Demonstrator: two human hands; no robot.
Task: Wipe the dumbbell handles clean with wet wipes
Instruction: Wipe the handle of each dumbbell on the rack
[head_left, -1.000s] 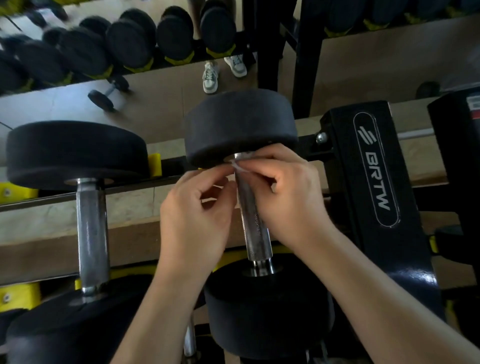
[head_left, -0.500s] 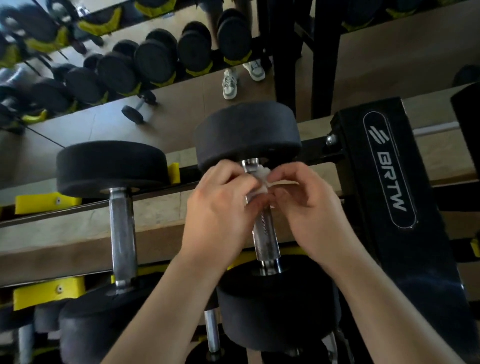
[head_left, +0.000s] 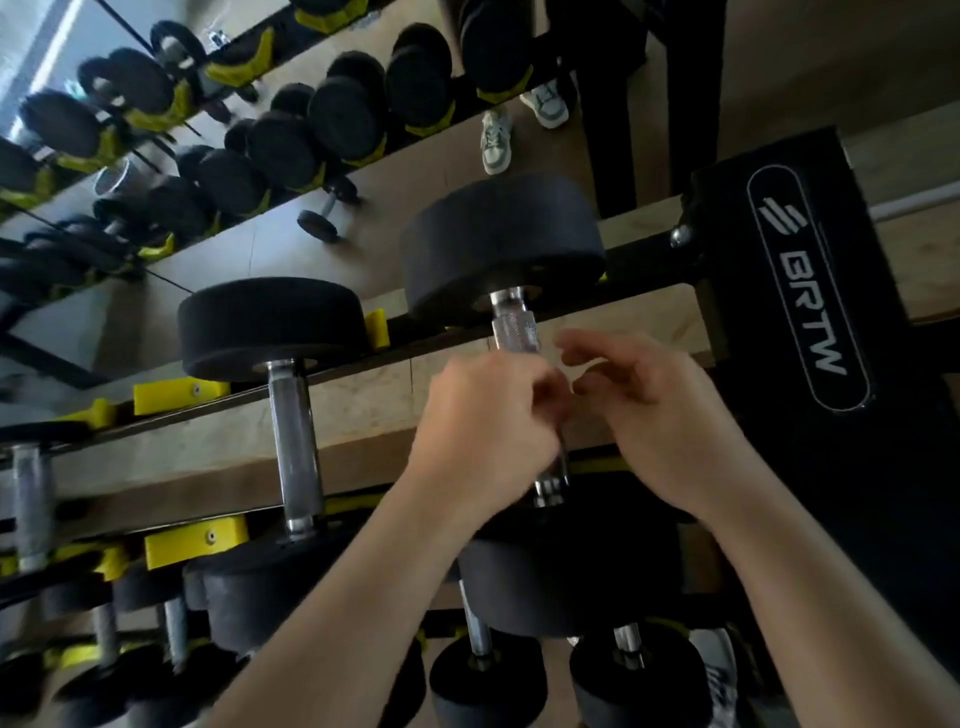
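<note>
Dumbbell handle (head_left: 514, 332) runs near-to-far; left hand (head_left: 488, 431) seemingly grips it, right hand (head_left: 665, 415) relaxed

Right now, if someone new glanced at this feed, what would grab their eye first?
Two bare hands in the middle: the left hand curled against the chrome handle of a big black dumbbell on the rack, the right hand loose-fingered just beside it; blur hides any wipe. Next, the black panel lettered BRTW at the right, and the mirror at upper left showing rows of dumbbells.
</note>
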